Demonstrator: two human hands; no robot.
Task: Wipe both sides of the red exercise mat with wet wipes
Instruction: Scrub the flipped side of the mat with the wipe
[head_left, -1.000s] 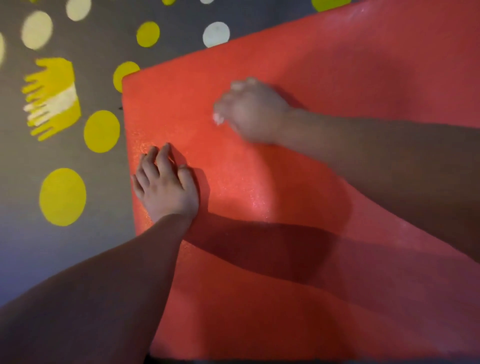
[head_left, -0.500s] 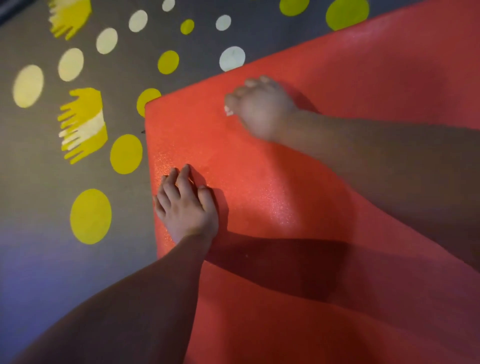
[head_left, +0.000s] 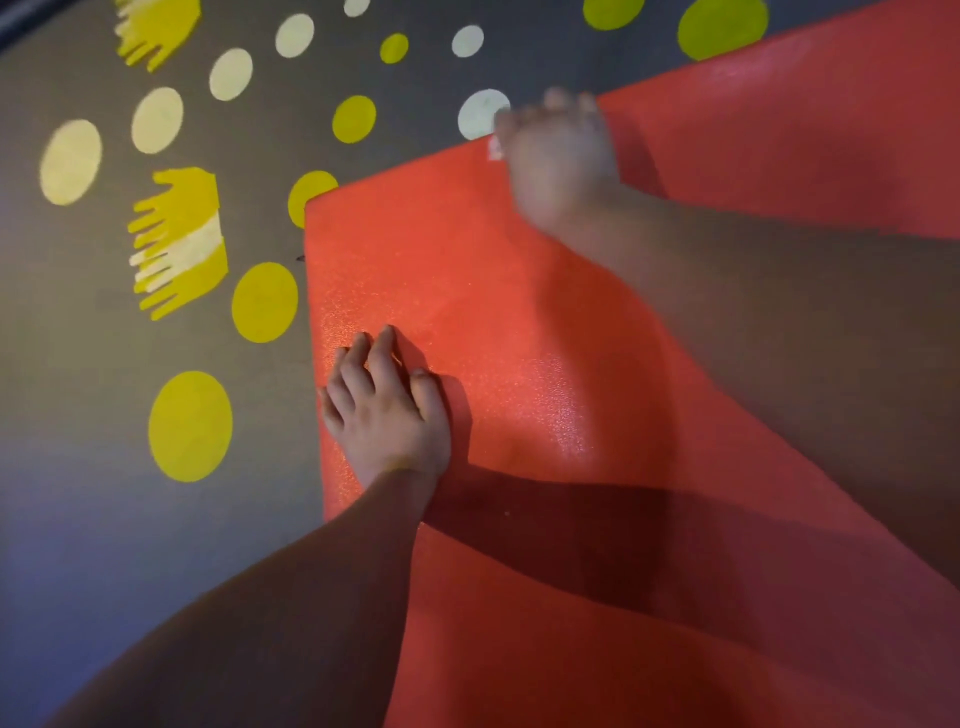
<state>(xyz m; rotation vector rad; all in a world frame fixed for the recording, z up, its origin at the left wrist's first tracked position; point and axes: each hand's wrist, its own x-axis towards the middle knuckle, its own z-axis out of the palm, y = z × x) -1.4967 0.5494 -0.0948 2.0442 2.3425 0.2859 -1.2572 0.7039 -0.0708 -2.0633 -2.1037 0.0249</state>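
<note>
Head view: red exercise mat spread on dotted floor; left hand flat and released near its left edge; right hand, blurred, clutching wet wipe at far edge

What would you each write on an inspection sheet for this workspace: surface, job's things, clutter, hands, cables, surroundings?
Surface: dark grey floor, marked with yellow and white dots.
Job's things: red textured foam exercise mat lies spread out; white wet wipe barely shows.
Clutter: nothing seen.
Hands: left hand rests flat on the mat near its edge; right hand, blurred, grips the wipe at the far edge.
Cables: nothing seen.
Surroundings: yellow hand-shaped floor marking.
</note>
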